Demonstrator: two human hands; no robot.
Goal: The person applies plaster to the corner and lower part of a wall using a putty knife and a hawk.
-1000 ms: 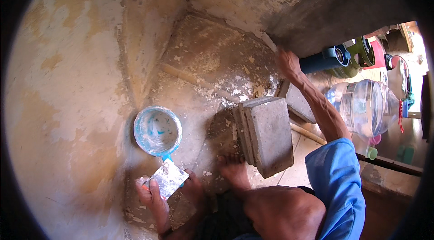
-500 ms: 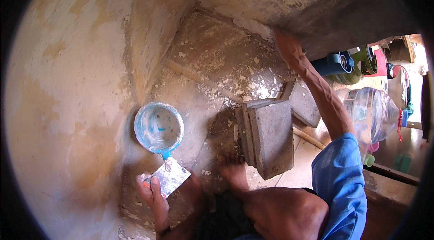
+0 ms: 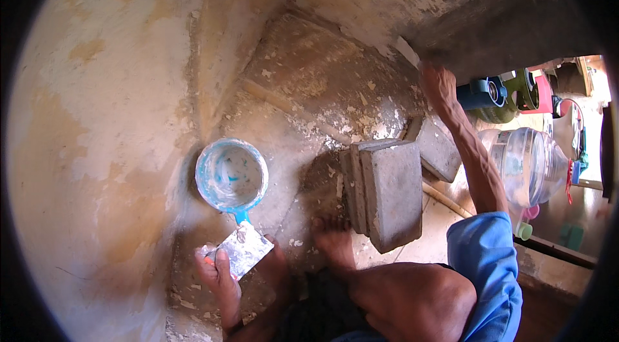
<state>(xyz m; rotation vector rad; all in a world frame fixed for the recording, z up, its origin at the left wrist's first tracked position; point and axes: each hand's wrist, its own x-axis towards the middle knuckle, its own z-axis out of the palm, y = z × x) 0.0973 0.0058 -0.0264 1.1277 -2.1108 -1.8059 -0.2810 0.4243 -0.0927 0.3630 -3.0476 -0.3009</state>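
Note:
My left hand (image 3: 222, 277) is closed around a putty knife (image 3: 244, 250), whose wide flat metal blade is smeared with white paste. Just beyond it, a blue dipper (image 3: 200, 177) with a short handle stands on the floor, its inside coated with the same white paste. My right arm reaches far forward to the base of the back wall (image 3: 490, 39). There my right hand (image 3: 440, 87) is closed on a scraper with a pale flat blade (image 3: 408, 52), which lies against the wall's lower edge; its handle is hidden by the fingers.
Concrete blocks (image 3: 393, 194) stand on the floor right of my foot (image 3: 334, 245). A large clear water bottle (image 3: 532, 168) lies beyond my right forearm, near a green gas cylinder (image 3: 503, 110). A stained wall (image 3: 116, 148) rises at the left. White flakes litter the floor (image 3: 322, 78).
My right hand has moved right along the base of the wall, and the pale blade now shows beside it. My left hand keeps its hold on the putty knife, nearly unmoved.

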